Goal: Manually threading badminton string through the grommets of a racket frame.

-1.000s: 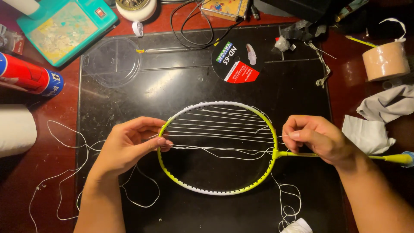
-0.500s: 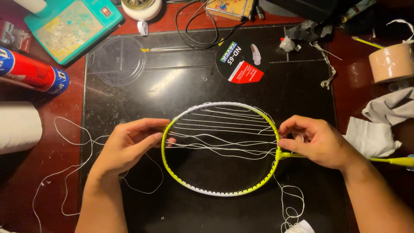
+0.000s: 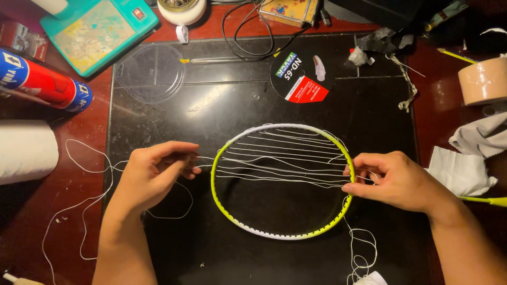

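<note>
We see a yellow-green racket frame (image 3: 285,232) lying flat on a black mat (image 3: 237,105) in the middle of the counter (image 3: 63,211), partly laced with slack white string (image 3: 280,166) running crosswise. The left hand (image 3: 153,177) sits just outside the frame's left edge, fingers (image 3: 185,158) pinched narrow on the string ends there. The right hand (image 3: 393,182) is at the frame's right edge, fingers (image 3: 356,171) closed on strands by the rim; whether they also clamp the rim itself we cannot quite tell. Loose string trails off left across the counter and coils below the right hand. Around us: a clear plastic lid (image 3: 150,71), a red and blue tube (image 3: 42,82), a teal box (image 3: 97,29), a tape roll (image 3: 483,79).
</note>
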